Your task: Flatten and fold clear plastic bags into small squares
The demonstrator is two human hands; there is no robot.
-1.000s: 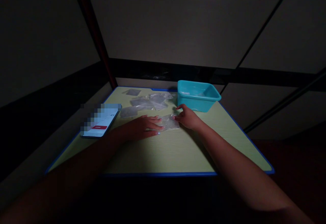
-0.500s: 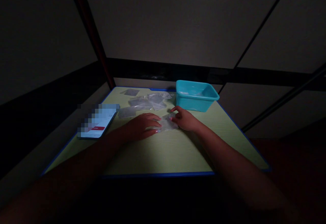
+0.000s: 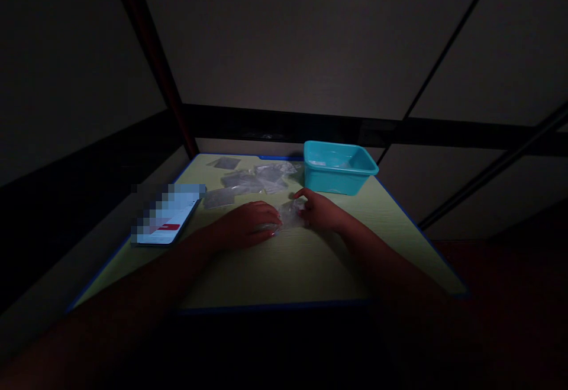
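A small clear plastic bag (image 3: 290,215) lies crumpled on the table between my two hands. My left hand (image 3: 251,224) holds its left side, the fingertips and thumb closed over the film. On the other side, my right hand (image 3: 320,211) grips the bag between thumb and curled fingers, while the index finger sticks out above it. Part of the bag is hidden by the fingers, and its contents, if any, are too dim to tell. Behind my left hand lie several more clear plastic bags (image 3: 270,177), some overlapping.
A turquoise plastic basket (image 3: 341,181) stands at the back right of the table (image 3: 284,277), which has a blue edge. On the left lies a phone (image 3: 171,215) with a lit, partly blurred screen. Flat grey squares (image 3: 228,163) lie at the back left. A panelled wall rises behind.
My right hand has curled more around the bag, and the bag looks more bunched between my hands. The view has shifted slightly; the basket, phone and other bags keep their places.
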